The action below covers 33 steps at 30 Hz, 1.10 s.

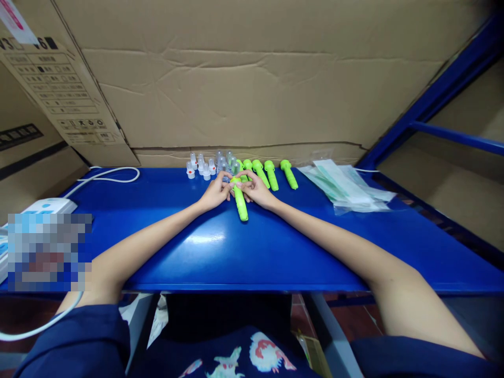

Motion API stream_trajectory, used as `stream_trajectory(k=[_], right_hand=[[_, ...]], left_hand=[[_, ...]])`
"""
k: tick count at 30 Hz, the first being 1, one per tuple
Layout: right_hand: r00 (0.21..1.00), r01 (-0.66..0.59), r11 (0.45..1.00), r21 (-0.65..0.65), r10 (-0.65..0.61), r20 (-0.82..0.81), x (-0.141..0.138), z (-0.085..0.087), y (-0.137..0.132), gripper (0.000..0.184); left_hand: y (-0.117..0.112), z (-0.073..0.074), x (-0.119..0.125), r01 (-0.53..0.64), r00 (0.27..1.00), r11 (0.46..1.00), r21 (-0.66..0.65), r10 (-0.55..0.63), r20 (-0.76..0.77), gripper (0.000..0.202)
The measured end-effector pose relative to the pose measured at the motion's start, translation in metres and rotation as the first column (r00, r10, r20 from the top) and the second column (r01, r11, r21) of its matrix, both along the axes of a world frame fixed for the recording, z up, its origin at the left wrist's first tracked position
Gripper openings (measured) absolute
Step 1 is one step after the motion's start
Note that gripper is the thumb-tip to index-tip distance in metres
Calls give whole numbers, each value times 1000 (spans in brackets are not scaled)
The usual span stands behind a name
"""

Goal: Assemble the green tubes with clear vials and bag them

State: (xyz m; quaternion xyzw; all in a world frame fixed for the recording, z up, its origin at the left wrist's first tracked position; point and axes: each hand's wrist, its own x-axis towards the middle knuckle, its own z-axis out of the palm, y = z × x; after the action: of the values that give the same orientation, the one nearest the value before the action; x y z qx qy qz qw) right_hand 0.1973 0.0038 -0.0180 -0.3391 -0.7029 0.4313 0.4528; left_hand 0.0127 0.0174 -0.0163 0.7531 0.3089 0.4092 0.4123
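Observation:
A bright green flashlight-shaped handle (241, 206) lies between both hands, its narrow end pointing toward me. My left hand (216, 191) has its fingers closed on the left side of the handle's wider head. From the right, my right hand (255, 190) pinches the same head. A clear dome (235, 167) shows just beyond the fingertips; whether it joins the handle, I cannot tell. Behind my left hand stand several clear-domed pieces with white bases (207, 171). More green handles (271, 176) lie in a row behind my right hand, with one (289, 174) apart to the right.
Clear plastic bags with pale green contents (348, 184) lie at the right on the blue table (220, 262). A white power strip (51, 206) with a white cable (118, 173) is at the left. A cardboard wall (252, 100) closes off the back; a blue frame (429, 100) rises at right.

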Motion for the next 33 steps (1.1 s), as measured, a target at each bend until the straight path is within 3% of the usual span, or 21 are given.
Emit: stream_trajectory(k=[17, 26, 33], right_hand=[[1000, 10, 999, -49, -11, -5, 0, -4, 2, 50], [1000, -9, 998, -55, 9, 0, 0, 1, -1, 55], [1000, -14, 999, -47, 14, -2, 1, -1, 2, 57]], left_hand=[[0, 2, 1, -1, 1000, 997, -77, 2, 19, 17], [-1, 3, 0, -6, 1000, 1000, -30, 5, -23, 12], [-1, 2, 0, 1, 1000, 1000, -18, -1, 2, 20]])
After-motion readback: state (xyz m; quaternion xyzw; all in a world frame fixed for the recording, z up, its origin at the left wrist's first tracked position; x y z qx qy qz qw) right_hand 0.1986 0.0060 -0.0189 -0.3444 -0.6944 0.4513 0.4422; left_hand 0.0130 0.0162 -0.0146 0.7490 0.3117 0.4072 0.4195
